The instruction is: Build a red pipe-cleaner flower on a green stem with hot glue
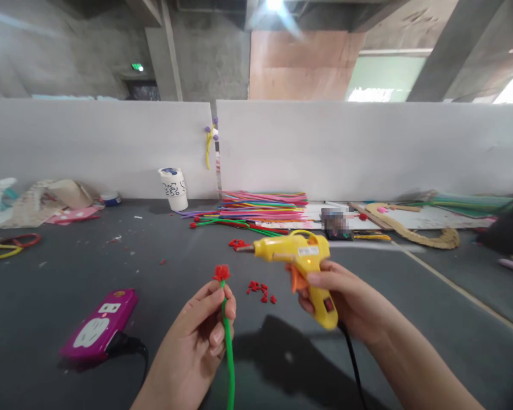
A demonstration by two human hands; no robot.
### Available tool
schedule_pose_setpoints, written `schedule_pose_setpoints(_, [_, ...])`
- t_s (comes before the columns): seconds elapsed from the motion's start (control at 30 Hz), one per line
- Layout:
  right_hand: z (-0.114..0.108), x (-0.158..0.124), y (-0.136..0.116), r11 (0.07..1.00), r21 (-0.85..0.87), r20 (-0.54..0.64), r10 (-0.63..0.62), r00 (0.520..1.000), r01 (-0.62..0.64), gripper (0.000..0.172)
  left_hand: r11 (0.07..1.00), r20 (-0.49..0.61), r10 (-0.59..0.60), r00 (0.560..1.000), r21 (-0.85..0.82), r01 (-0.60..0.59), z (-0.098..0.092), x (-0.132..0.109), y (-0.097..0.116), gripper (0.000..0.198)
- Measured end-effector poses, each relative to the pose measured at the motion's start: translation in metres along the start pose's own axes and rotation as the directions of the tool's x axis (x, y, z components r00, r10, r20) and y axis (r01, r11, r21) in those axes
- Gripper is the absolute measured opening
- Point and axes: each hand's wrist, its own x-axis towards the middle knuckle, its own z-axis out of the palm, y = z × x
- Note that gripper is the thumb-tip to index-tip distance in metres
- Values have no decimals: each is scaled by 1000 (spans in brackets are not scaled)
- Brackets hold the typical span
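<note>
Bench [183, 245], one, dark-topped, backed by a white partition [346, 148]. Glue gun [314, 267], one, yellow with orange trigger, held above the bench, nozzle directed left. Right hand [346, 290]: wrapped about the handle of the glue gun. Left hand [200, 322]: left of and nearer than the glue gun, pinching a green stem [228, 347] between thumb and fingers; at its tip a red flower [222, 273], near the glue gun's nozzle but apart. Red pieces [264, 298], small, loose group, nearer than the glue gun's nozzle. Coloured rods [265, 208], bundle, beyond the glue gun. Purple power strip [119, 307], patterned white cup [175, 191]: both well left of the glue gun.
</note>
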Motion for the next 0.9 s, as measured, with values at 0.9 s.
schedule_pose_setpoints(0.9, [49,-38,-11,362,-711,231,-690,686,603,38,996,-6,87,996,24,-87,3,-5,3,20])
